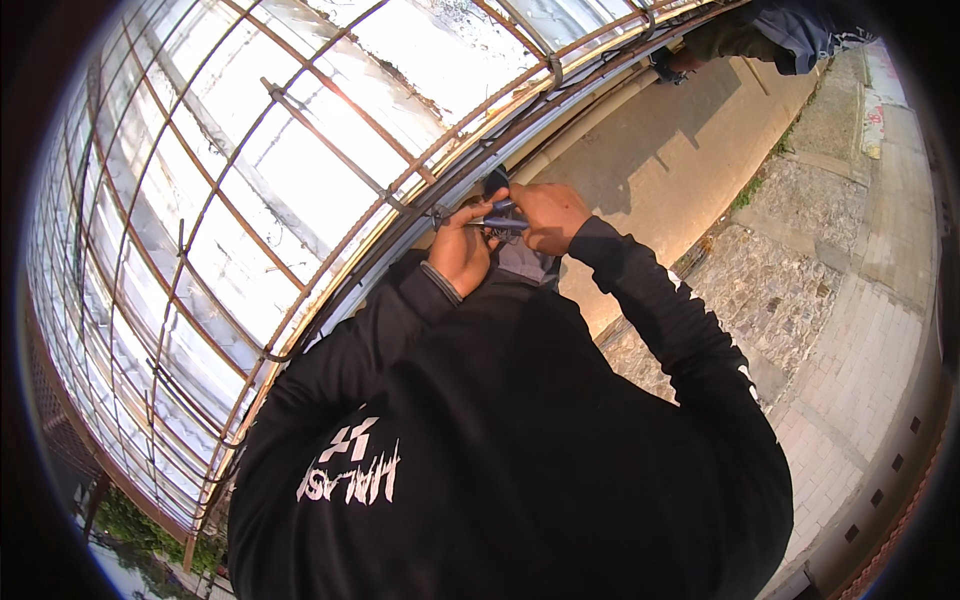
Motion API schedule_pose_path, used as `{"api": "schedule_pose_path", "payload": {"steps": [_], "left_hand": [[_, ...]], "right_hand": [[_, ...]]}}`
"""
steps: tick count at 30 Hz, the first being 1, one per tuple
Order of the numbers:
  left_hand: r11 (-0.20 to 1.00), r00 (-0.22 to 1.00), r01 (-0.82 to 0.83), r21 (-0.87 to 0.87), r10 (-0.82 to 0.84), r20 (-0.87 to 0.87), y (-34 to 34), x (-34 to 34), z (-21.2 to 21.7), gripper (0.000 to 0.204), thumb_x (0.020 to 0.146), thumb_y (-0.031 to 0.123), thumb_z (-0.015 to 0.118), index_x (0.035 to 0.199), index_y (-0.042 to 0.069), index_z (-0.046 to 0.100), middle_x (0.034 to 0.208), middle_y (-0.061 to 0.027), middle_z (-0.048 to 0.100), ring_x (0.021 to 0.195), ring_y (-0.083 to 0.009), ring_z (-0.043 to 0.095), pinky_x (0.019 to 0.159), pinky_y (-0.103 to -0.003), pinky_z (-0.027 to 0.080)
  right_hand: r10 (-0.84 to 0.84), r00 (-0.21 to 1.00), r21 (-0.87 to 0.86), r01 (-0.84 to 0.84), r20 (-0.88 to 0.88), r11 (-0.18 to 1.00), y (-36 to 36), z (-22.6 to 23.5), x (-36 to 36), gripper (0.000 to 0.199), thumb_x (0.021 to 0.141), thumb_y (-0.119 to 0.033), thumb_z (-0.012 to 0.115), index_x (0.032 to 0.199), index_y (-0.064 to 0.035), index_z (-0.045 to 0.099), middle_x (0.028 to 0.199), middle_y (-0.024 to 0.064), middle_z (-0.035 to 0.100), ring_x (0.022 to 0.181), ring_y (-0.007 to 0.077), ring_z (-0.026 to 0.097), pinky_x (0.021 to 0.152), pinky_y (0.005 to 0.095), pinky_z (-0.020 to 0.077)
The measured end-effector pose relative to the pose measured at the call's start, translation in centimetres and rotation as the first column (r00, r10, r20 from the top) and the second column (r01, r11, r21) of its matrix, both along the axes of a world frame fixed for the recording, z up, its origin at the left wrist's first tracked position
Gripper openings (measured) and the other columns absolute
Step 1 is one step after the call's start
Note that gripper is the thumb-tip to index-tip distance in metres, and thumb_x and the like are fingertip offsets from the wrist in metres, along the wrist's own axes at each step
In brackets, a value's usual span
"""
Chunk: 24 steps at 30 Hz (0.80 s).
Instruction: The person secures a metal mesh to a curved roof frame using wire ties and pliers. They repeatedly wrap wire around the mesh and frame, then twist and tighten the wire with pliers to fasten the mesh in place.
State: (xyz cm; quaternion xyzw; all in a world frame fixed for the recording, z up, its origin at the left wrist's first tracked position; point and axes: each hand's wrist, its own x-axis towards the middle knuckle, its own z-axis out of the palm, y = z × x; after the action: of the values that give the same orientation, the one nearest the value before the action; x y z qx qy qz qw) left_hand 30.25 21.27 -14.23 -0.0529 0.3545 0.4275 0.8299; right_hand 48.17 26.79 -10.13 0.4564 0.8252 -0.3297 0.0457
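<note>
My right hand is closed around the dark blue handles of a pair of pliers. The head of the pliers points left, toward the outer bar of a rusty steel rod grid. Just below that bar, my left hand is closed by the tool's head, its fingers bent up against the pliers. Whatever the left fingers pinch is hidden. A dark tie or bar joint sits at the tool's tip, too small to make out.
The rod grid lies over bright white sheeting on the left. Right of the edge, a tan wall drops to a stone and paved ground far below. Another person's arm reaches to the same edge at the top.
</note>
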Motion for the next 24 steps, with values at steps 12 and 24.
{"api": "schedule_pose_path", "payload": {"steps": [12, 24], "left_hand": [[0.981, 0.97, 0.189, -0.047, -0.179, 0.164, -1.1, -2.4, 0.4, 0.051, 0.102, 0.037, 0.052, 0.057, 0.021, 0.033, 0.059, 0.0045, 0.043, 0.086, -0.0137, 0.062, 0.033, -0.023, 0.029], [0.981, 0.965, 0.186, -0.063, -0.194, -0.177, -1.1, -0.7, 0.6, 0.045, 0.103, 0.037, 0.047, 0.062, 0.022, 0.033, 0.062, 0.0062, 0.042, 0.085, -0.0111, 0.056, 0.041, -0.025, 0.027]], "right_hand": [[-0.514, 0.853, -0.986, 0.149, 0.093, 0.068, -4.4, -0.1, -1.8, 0.047, 0.073, -0.032, 0.08, 0.103, 0.0, 0.064, 0.081, 0.0036, 0.061, 0.078, 0.0152, 0.06, 0.08, 0.025, 0.0475], [-0.274, 0.887, -0.077, 0.324, 0.372, 0.943, -11.3, 2.7, -1.7, 0.09, 0.071, -0.03, 0.083, 0.142, 0.0012, 0.037, 0.12, 0.0227, 0.06, 0.113, 0.0422, 0.058, 0.095, 0.0488, 0.0483]]}}
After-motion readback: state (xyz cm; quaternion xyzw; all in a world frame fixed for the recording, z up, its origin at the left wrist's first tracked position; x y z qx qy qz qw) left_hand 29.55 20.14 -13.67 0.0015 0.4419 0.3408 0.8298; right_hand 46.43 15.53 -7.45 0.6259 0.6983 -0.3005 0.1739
